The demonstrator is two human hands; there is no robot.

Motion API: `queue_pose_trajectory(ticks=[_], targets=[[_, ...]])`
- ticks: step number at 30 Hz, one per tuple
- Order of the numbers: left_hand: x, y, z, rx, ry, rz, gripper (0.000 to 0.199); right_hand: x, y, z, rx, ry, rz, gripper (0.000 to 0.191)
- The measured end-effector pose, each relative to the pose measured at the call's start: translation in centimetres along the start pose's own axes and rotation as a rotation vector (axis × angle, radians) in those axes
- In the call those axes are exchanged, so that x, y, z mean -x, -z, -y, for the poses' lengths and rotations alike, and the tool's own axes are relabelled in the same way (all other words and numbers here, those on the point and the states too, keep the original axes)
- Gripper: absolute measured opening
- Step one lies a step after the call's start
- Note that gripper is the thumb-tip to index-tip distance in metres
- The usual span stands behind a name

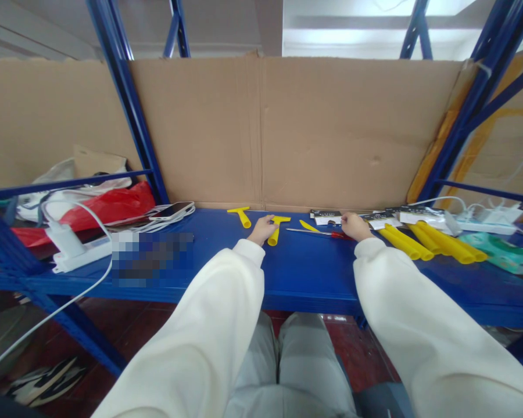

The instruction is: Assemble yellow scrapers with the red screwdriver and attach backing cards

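Observation:
My left hand [262, 229] is closed on the left side of a yellow T-shaped piece [275, 233] on the blue shelf [305, 273]. A second yellow T-shaped piece [243, 216] lies farther left. My right hand [353, 226] has its fingers closed at the red handle of a screwdriver [316, 232], whose shaft points left; whether it grips the handle is hidden. Beside the shaft tip lies a thin yellow piece [308, 226]. Several yellow tubes [403, 241] rest just right of my right hand, near black-and-white packets [381, 219].
At the left are a white power strip [85, 253], a phone [172, 211] on coiled cable and a red bag [108, 206]. A green packet [503, 252] and another power strip [483, 226] lie at the right. Cardboard [331, 133] stands behind, between blue posts.

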State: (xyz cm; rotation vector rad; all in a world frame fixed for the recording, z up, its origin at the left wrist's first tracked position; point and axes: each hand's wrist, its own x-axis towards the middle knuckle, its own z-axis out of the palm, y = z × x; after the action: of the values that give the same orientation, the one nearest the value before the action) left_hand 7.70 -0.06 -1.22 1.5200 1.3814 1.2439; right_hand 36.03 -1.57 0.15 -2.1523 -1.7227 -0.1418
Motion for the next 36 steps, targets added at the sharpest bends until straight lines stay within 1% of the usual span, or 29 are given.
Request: queue_pose_trajectory(ticks=[2, 4, 7, 11, 14, 16, 19, 21, 23, 25, 27, 29, 31, 34, 36], targets=[[0.1, 0.1, -0.1, -0.028, -0.007, -0.004, 0.058, -0.5, 0.0, 0.4, 0.007, -0.032, 0.021, 0.038], [0.1, 0.1, -0.2, -0.039, -0.008, -0.005, 0.059, -1.2, -0.2, 0.9, 0.007, -0.057, 0.059, 0.044], [-0.1, 0.1, -0.1, -0.039, 0.002, -0.009, 0.059, -2.2, -0.8, 1.9, -0.001, -0.146, 0.097, 0.056], [-0.3, 0.0, 0.4, -0.047, 0.006, -0.019, 0.057, -3.3, -1.9, 2.8, -0.007, -0.290, 0.069, 0.061], [-0.5, 0.0, 0.7, -0.060, 0.023, -0.022, 0.056, -3.8, -2.6, 2.9, -0.017, -0.318, 0.037, 0.059], [-0.5, 0.0, 0.8, -0.073, 0.029, -0.028, 0.056, -3.8, -2.7, 2.8, -0.024, -0.316, 0.024, 0.058], [-0.4, -0.1, 0.7, -0.096, 0.004, -0.044, 0.055, -3.5, -2.4, 3.0, -0.030, -0.311, 0.007, 0.056], [-0.3, 0.0, 0.4, -0.125, -0.007, -0.054, 0.052, -3.0, -2.0, 3.1, -0.044, -0.292, -0.053, 0.054], [-0.2, 0.2, 0.3, -0.191, -0.014, -0.065, 0.048, -2.5, -1.5, 3.2, -0.084, -0.269, -0.142, 0.050], [-0.2, 0.5, 0.2, -0.291, -0.022, -0.091, 0.039, -2.1, -0.9, 3.1, -0.160, -0.265, -0.208, 0.046], [-0.3, 0.6, 0.4, -0.390, -0.006, -0.118, 0.030, -1.7, -0.3, 3.0, -0.261, -0.270, -0.241, 0.046], [-0.6, 0.5, 0.7, -0.467, 0.039, -0.111, 0.031, -1.4, 0.2, 2.9, -0.359, -0.247, -0.255, 0.048], [-0.8, 0.3, 1.2, -0.525, 0.058, -0.088, 0.034, -1.1, 0.4, 2.9, -0.431, -0.194, -0.258, 0.046], [-1.2, 0.1, 1.7, -0.510, 0.037, -0.095, 0.033, -0.9, 0.1, 3.5, -0.542, -0.095, -0.262, 0.045], [-1.4, 0.1, 1.8, -0.458, 0.055, -0.098, 0.029, -0.8, -0.4, 4.1, -0.695, -0.053, -0.237, 0.048]])
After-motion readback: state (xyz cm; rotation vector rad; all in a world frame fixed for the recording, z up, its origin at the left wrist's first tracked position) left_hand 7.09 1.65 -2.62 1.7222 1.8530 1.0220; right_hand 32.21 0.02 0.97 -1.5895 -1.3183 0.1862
